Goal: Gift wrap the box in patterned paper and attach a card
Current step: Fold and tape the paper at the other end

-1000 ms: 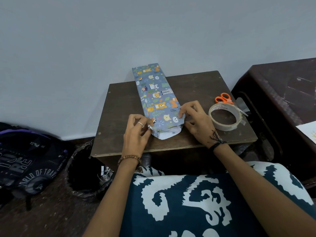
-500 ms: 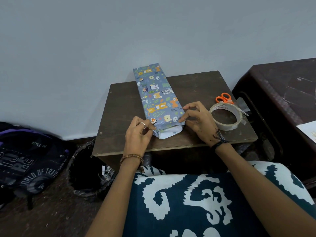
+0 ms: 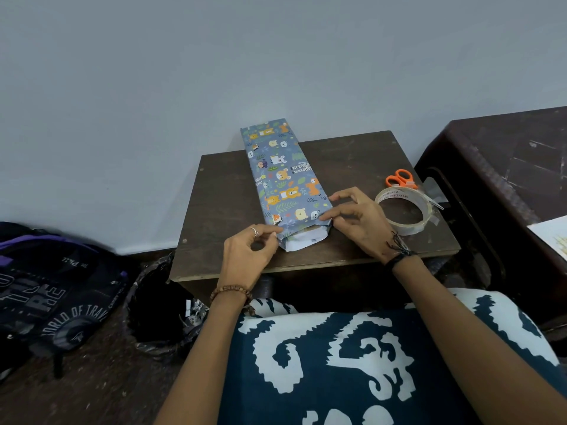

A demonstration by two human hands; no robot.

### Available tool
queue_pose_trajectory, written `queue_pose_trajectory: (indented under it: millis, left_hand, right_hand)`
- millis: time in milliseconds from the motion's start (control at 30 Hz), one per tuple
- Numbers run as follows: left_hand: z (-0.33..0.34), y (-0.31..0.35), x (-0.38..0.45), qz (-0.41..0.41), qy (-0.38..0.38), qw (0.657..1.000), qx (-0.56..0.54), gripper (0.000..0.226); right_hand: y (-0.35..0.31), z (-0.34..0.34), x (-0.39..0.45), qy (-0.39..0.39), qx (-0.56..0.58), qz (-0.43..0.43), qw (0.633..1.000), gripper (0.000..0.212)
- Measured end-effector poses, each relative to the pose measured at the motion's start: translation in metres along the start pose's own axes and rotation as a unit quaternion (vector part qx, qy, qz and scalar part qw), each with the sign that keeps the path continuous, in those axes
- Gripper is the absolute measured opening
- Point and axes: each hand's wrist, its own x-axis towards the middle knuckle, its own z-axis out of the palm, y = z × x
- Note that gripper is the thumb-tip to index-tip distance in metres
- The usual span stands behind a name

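We had shifted our right hand (image 3: 357,220) from the box (image 3: 283,179) top to its near-right corner — fingertips now pinched the paper there, while our left hand (image 3: 250,256) pinched the near-left corner; the box lay mid-table (image 3: 221,210), its near end fold not yet closed

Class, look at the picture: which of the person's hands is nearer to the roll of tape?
The right hand. It lies just beside the roll of tape, at the wrapped box's near right corner; the left hand is at the near left corner, farther away.
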Motion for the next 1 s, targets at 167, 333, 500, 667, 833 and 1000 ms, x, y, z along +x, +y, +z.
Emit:
queue_pose_trajectory:
  millis: [167,333,500,667,833,1000]
  left_hand:
    - [0.003,0.002,0.002,-0.002,0.0,1.0,-0.004,0.022]
    - [0.003,0.003,0.003,-0.006,0.007,1.0,-0.023,0.034]
    - [0.005,0.001,0.007,-0.036,0.022,0.998,-0.047,0.037]
    - [0.004,-0.002,0.01,-0.035,0.012,0.999,-0.013,0.028]
    - [0.0,-0.008,0.011,0.015,0.039,0.992,0.118,0.025]
    - [-0.002,-0.01,0.014,0.059,0.028,0.987,0.148,0.026]
  right_hand:
    - [-0.005,0.001,-0.002,0.001,0.021,0.014,1.0,0.016]
    - [-0.006,0.003,-0.003,0.004,-0.002,0.017,1.0,0.008]
    - [-0.003,0.006,-0.002,0.024,0.012,0.017,1.0,0.018]
    - [-0.001,0.006,0.002,0.028,-0.023,0.001,0.999,0.026]
    - [0.004,0.006,0.003,0.047,-0.1,-0.072,0.991,0.028]
    - [0.002,0.005,0.005,0.058,-0.103,-0.07,0.99,0.024]
